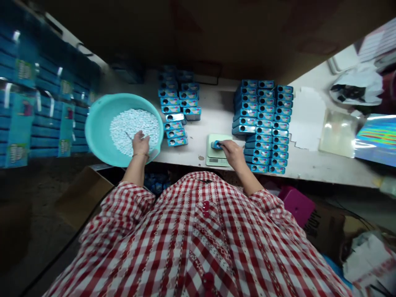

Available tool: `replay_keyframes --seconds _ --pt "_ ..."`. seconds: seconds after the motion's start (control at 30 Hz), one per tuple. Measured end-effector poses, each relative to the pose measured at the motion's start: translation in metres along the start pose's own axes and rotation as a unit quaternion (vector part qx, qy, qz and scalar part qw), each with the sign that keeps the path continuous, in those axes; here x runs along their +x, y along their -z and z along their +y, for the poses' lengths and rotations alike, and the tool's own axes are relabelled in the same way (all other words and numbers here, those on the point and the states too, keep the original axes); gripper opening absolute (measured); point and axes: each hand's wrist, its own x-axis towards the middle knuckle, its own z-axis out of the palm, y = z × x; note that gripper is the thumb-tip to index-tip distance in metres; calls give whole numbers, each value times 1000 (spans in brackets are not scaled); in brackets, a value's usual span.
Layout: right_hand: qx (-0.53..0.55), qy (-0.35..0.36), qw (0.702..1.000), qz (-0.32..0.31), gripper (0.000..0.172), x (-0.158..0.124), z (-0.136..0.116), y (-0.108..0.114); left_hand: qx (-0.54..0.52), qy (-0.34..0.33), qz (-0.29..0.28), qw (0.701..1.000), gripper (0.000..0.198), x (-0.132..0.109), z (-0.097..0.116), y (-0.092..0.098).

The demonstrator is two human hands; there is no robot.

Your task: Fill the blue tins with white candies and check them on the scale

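Observation:
A turquoise basin [100, 132] on the left holds a heap of small white pellets [133, 123]. My left hand [141, 143] is over the pellets, its fingers bent, with a thin dark tool just in front of them; its grip is blurred. In the middle a pale green scale [213, 159] stands near the table's front edge. My right hand [232, 152] reaches over it from the right, fingers pinched on a small blue tin [215, 144] that rests on the scale.
Stacks of blue tins stand left of the scale [176, 133] and right of it [264, 136]. Wrapped blue packs [40, 115] line the far left. White card [307, 119] and a plastic bag [359, 88] lie right. A brown overhang [198, 37] covers the back.

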Motion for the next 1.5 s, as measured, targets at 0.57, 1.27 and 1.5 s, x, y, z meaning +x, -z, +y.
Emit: replay_keyframes --seconds 0.57,1.27,1.5 --pt "-42 -165 979 114 24 -83 -52 14 -31 29 -134 990 13 38 -8 -2" --pt "79 128 972 -183 25 -17 -122 -24 -446 245 -325 797 15 -115 39 -31" --pt "-108 118 970 -183 28 -13 -106 -27 -412 356 -274 793 15 -159 30 -82"
